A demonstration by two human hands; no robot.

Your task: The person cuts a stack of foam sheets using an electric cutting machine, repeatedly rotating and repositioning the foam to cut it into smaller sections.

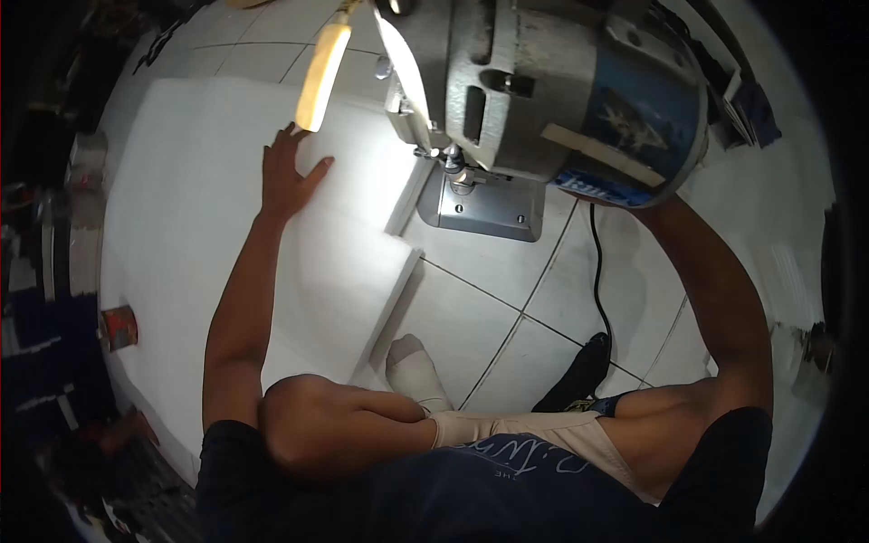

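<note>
A fabric cutting machine with a grey motor housing and a blue label stands upright on its metal base plate. At its left lies a thick white slab, foam or layered cloth, with a stepped cut edge beside the plate. My left hand rests on top of the slab, fingers and thumb apart and holding nothing. My right hand reaches behind the motor housing; its fingers are hidden, so its grip cannot be made out. A lit lamp strip hangs just above my left fingertips.
A black cord runs from the machine down toward my feet on the white tiled floor. A red can-like object stands by the slab's left edge. Dark piled items lie at the upper right.
</note>
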